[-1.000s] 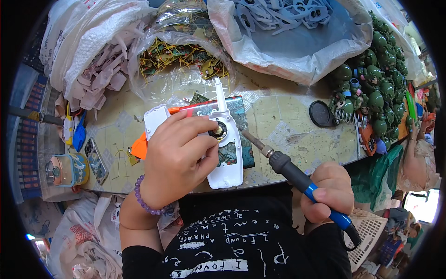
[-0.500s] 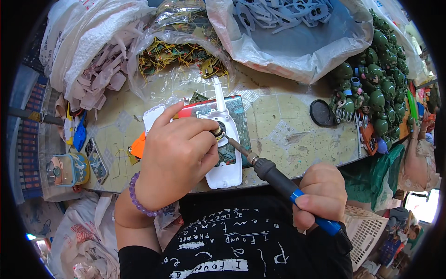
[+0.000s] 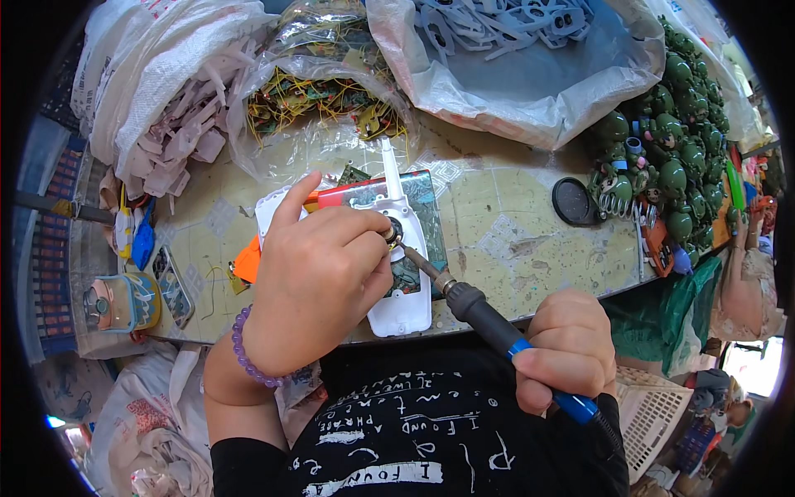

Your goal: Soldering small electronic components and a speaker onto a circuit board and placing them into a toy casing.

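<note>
My right hand [image 3: 570, 352] is wrapped round the handle of a soldering iron [image 3: 484, 321] with a black grip and a blue rear part. Its metal tip points up and left, meeting a small round dark part [image 3: 397, 226] set in a white plastic toy shell [image 3: 402, 316]. At that same part my left hand [image 3: 319, 277] pinches with thumb and forefinger, one other finger raised; whatever lies between the fingertips is too small or hidden to name. The shell has a narrow antenna-like arm at its far end and rests on a dark teal and red flat object [image 3: 436, 236].
Behind are a bag of wired circuit boards [image 3: 306, 103], a sack of pale plastic pieces [image 3: 178, 149] and a sack of whitish frames [image 3: 530, 108]. Green figures [image 3: 675, 166] and a black round lid [image 3: 573, 201] are at right. A phone [image 3: 172, 286] and a cup [image 3: 124, 302] stand left.
My right hand and the soldering iron have shifted slightly left, the tip staying at the round part. My left hand's raised finger has lifted a little; its pinch stays in place.
</note>
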Demonstrator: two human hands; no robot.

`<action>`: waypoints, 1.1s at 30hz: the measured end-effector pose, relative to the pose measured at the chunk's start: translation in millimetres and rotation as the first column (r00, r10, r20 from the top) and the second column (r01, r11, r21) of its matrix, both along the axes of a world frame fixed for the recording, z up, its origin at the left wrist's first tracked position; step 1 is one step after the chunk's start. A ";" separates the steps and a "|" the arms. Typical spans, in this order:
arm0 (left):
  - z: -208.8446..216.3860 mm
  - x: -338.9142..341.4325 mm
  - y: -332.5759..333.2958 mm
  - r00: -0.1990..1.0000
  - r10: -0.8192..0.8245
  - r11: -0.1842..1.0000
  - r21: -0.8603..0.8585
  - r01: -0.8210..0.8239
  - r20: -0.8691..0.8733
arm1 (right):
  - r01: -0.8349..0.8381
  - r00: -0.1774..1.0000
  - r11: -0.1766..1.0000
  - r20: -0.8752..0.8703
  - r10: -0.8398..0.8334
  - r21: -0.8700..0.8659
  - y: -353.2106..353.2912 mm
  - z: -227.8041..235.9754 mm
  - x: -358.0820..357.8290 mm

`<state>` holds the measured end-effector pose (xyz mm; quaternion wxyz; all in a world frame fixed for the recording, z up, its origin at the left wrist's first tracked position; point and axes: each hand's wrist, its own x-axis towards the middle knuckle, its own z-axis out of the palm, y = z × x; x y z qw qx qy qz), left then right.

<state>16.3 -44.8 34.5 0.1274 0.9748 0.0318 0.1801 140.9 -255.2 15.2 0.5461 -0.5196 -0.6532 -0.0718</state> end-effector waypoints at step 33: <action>-0.9 -3.0 -3.5 0.999 0.016 0.999 -0.053 -0.014 0.044 | 0.871 0.398 0.484 -0.700 -0.594 0.085 -159.1 23.9 95.4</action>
